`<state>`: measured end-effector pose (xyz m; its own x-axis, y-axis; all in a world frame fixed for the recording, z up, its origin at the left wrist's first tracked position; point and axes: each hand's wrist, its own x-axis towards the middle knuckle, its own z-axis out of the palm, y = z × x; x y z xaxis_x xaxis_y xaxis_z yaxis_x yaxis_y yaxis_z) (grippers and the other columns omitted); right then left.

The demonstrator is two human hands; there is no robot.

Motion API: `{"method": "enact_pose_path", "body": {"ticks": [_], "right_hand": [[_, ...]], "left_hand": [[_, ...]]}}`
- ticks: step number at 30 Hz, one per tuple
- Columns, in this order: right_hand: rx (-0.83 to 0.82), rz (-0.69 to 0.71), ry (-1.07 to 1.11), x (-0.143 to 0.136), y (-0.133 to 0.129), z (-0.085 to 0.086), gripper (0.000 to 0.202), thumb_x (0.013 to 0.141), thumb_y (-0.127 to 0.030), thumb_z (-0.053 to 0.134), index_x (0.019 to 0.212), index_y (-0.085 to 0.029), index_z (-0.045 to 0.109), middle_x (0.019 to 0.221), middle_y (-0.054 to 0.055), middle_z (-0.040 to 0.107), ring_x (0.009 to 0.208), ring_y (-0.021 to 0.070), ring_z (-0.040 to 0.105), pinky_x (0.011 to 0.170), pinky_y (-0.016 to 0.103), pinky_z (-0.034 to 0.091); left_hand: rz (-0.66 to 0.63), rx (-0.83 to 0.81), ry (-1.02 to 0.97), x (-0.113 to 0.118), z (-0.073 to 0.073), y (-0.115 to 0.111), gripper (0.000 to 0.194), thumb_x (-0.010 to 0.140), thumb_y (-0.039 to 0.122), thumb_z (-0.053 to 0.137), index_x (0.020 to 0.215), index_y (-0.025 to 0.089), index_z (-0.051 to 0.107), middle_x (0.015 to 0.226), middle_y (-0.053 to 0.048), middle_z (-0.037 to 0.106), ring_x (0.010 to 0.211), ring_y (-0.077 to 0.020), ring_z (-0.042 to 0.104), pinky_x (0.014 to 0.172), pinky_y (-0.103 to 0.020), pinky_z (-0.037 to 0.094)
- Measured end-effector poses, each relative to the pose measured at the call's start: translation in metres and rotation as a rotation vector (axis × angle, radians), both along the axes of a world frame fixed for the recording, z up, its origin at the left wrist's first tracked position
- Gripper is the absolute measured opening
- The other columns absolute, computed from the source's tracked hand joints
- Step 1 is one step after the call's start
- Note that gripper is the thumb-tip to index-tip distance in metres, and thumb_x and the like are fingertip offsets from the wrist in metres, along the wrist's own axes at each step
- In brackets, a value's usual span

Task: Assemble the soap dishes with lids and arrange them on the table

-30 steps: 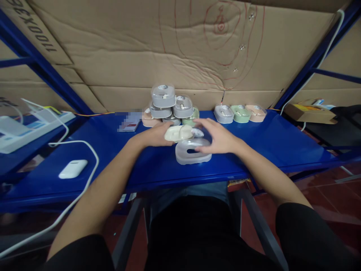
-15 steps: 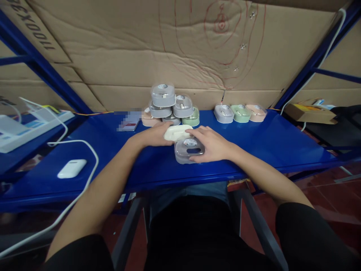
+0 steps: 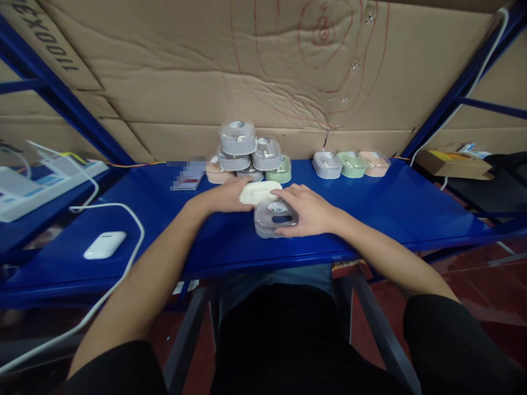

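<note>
Near the middle of the blue table (image 3: 230,241), my left hand (image 3: 233,196) grips the left end of a cream-white oval piece (image 3: 259,192). My right hand (image 3: 310,211) is wrapped round the right side of a clear lid (image 3: 269,219) with a label and a dark oval opening. Its index fingertip reaches the right end of the white piece. The lid sits just in front of the white piece. Behind my hands stands a stack of lidded boxes (image 3: 237,140) in grey, pink and green.
Grey (image 3: 327,164), green (image 3: 351,164) and pink (image 3: 374,164) boxes stand in a row at the back right. A phone (image 3: 191,178) lies left of the stack. A white case (image 3: 105,245) and a white cable (image 3: 138,241) are at the left. Cardboard (image 3: 185,82) backs the table.
</note>
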<state>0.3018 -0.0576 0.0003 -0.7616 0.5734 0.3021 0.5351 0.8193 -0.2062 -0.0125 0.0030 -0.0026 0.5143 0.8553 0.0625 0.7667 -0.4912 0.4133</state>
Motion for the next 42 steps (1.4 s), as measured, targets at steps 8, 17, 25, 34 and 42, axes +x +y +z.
{"method": "enact_pose_path", "body": {"ticks": [8, 17, 25, 34, 42], "right_hand": [[-0.001, 0.009, -0.020, -0.006, -0.006, -0.002, 0.092, 0.096, -0.070, 0.083, 0.164, -0.011, 0.064, 0.152, 0.026, 0.073, 0.136, 0.0454, 0.069, 0.120, 0.062, 0.056], [-0.098, 0.005, -0.065, 0.007, -0.005, 0.004, 0.101, 0.091, -0.062, 0.092, 0.176, -0.020, 0.055, 0.156, 0.022, 0.070, 0.136, 0.0434, 0.072, 0.110, 0.056, 0.063], [-0.099, -0.094, 0.107, 0.035, 0.022, 0.019, 0.109, 0.087, -0.062, 0.094, 0.177, -0.017, 0.052, 0.165, 0.024, 0.065, 0.149, 0.0451, 0.068, 0.125, 0.060, 0.057], [-0.142, -0.003, 0.003, 0.042, 0.043, 0.009, 0.108, 0.084, -0.063, 0.099, 0.177, -0.026, 0.057, 0.170, 0.017, 0.067, 0.157, 0.0439, 0.061, 0.130, 0.061, 0.052], [-0.250, -0.189, -0.171, 0.039, 0.035, 0.018, 0.120, 0.090, -0.076, 0.091, 0.188, -0.028, 0.040, 0.160, 0.019, 0.070, 0.141, 0.0437, 0.071, 0.116, 0.055, 0.060]], "left_hand": [[-0.017, 0.029, 0.035, -0.002, -0.003, 0.002, 0.092, 0.078, 0.063, 0.088, 0.156, 0.020, 0.064, 0.159, -0.026, 0.073, 0.148, -0.0534, 0.069, 0.122, -0.067, 0.055], [-0.001, 0.053, -0.001, -0.003, -0.007, 0.004, 0.097, 0.074, 0.056, 0.093, 0.159, 0.020, 0.062, 0.156, -0.023, 0.076, 0.144, -0.0508, 0.073, 0.121, -0.065, 0.058], [-0.179, 0.047, -0.283, 0.045, -0.022, -0.017, 0.103, 0.079, 0.054, 0.097, 0.168, 0.023, 0.053, 0.164, -0.020, 0.072, 0.150, -0.0486, 0.071, 0.126, -0.066, 0.059], [-0.211, -0.028, -0.291, 0.056, -0.025, -0.027, 0.117, 0.082, 0.054, 0.096, 0.179, 0.022, 0.040, 0.177, -0.024, 0.061, 0.161, -0.0491, 0.063, 0.132, -0.067, 0.054], [-0.137, 0.063, -0.285, 0.056, -0.036, -0.021, 0.103, 0.091, 0.060, 0.091, 0.175, 0.023, 0.045, 0.172, -0.024, 0.064, 0.158, -0.0467, 0.066, 0.130, -0.068, 0.056]]}}
